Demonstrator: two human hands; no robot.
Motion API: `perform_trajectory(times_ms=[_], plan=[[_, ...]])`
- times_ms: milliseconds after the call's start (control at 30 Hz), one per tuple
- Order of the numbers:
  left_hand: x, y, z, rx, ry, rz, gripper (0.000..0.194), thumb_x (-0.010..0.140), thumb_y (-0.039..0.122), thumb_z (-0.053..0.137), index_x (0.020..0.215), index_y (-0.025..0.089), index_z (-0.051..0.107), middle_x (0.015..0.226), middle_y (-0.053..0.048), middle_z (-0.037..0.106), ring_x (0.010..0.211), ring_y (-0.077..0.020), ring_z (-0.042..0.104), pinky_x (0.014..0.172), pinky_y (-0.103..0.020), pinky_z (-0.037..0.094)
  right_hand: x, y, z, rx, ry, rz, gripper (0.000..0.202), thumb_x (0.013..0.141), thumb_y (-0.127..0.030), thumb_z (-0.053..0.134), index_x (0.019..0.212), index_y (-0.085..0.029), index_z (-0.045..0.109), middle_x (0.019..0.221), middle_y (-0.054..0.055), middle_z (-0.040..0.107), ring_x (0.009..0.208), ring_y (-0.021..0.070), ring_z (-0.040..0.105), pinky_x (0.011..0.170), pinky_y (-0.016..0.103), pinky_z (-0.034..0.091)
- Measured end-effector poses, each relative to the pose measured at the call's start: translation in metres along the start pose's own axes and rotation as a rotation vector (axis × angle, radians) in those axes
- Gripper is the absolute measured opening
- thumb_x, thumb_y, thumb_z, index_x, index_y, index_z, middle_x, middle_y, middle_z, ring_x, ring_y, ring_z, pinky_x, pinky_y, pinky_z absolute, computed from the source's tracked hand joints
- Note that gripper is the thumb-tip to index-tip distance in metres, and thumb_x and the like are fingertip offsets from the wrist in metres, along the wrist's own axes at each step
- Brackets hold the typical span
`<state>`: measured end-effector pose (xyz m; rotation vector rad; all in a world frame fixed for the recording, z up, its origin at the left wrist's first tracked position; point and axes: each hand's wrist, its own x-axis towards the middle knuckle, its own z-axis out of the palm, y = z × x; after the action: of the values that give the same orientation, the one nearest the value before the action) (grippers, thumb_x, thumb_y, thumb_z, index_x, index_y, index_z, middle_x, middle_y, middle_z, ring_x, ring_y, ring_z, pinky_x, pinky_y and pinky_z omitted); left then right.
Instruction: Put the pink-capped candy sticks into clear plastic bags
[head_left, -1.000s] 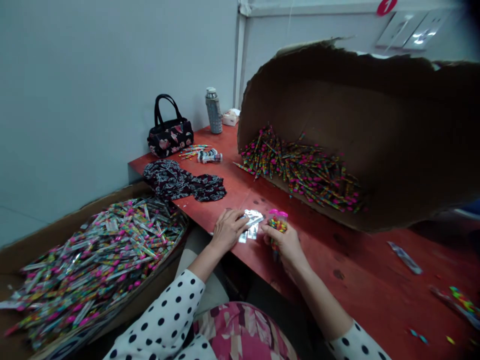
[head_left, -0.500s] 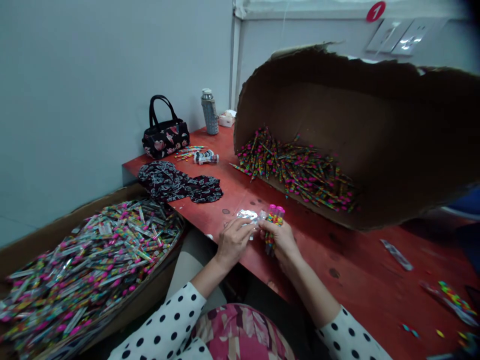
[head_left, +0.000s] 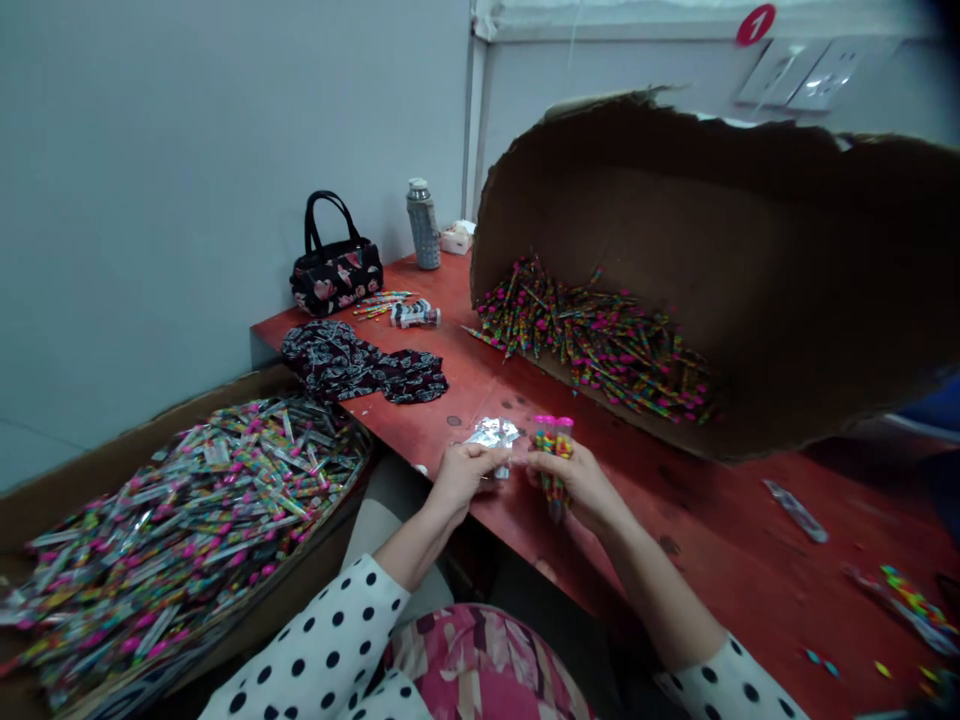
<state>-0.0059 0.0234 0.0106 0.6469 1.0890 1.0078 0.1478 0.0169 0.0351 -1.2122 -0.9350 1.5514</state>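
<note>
My right hand (head_left: 581,482) is closed around a few clear tubes of coloured candy (head_left: 553,445) with pink caps, held roughly upright above the table's front edge. Thumb and fingers of my left hand (head_left: 463,478) pinch a small piece of clear plastic wrapper. That piece stretches toward my right fingertips, which seem to touch its other end. Under and just beyond the left fingers, shiny clear wrappers (head_left: 493,432) lie on the red table (head_left: 480,375). The lower ends of the tubes are partly hidden by my right fingers.
A large cardboard box (head_left: 675,230) lies on its side, holding many candy tubes (head_left: 600,340). At lower left, another carton (head_left: 247,390) is full of wrapped tubes (head_left: 202,530). A dark cloth (head_left: 360,365), handbag (head_left: 337,275) and flask (head_left: 424,228) are at the back left.
My hands have drawn slightly apart, the left one moving a little left and the right one a little right with the tubes. The wrapper piece now shows between them.
</note>
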Motion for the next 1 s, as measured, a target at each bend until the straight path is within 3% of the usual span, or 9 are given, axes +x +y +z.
perform_trajectory(times_ms=[167, 433, 800, 1000], plan=[[0.003, 0.004, 0.004, -0.287, 0.096, -0.064, 0.024, 0.060, 0.028, 0.076, 0.065, 0.010, 0.062, 0.061, -0.005, 0.063, 0.051, -0.0107, 0.060, 0.049, -0.021, 0.053, -0.032, 0.013, 0.000, -0.141, 0.043, 0.031, 0.031, 0.059, -0.022, 0.069, 0.088, -0.015, 0.059, 0.061, -0.002, 0.060, 0.054, 0.0145, 0.054, 0.054, 0.026, 0.042], [0.001, 0.005, 0.023, -0.368, 0.116, -0.037, 0.024, 0.061, 0.025, 0.076, 0.073, 0.009, 0.062, 0.066, -0.005, 0.065, 0.055, -0.0121, 0.062, 0.051, -0.021, 0.053, -0.041, 0.021, 0.009, -0.585, 0.181, -0.127, 0.032, 0.059, -0.024, 0.066, 0.092, -0.020, 0.066, 0.071, -0.001, 0.066, 0.064, 0.0184, 0.058, 0.060, 0.028, 0.043], [-0.011, 0.006, 0.034, -0.347, 0.088, 0.099, 0.029, 0.055, 0.032, 0.078, 0.065, 0.011, 0.061, 0.063, -0.002, 0.062, 0.056, -0.0107, 0.057, 0.058, -0.027, 0.052, -0.041, 0.023, 0.007, -0.563, 0.325, -0.163, 0.042, 0.059, -0.031, 0.070, 0.100, -0.021, 0.064, 0.074, 0.001, 0.068, 0.065, 0.0217, 0.061, 0.058, 0.029, 0.045], [-0.018, -0.006, 0.037, -0.205, 0.020, 0.170, 0.027, 0.059, 0.035, 0.075, 0.070, 0.012, 0.065, 0.064, -0.001, 0.062, 0.058, -0.0111, 0.056, 0.060, -0.025, 0.048, -0.037, 0.016, 0.006, -0.572, 0.354, -0.178, 0.037, 0.059, -0.031, 0.071, 0.093, -0.019, 0.064, 0.072, 0.001, 0.067, 0.064, 0.0205, 0.060, 0.058, 0.029, 0.045]])
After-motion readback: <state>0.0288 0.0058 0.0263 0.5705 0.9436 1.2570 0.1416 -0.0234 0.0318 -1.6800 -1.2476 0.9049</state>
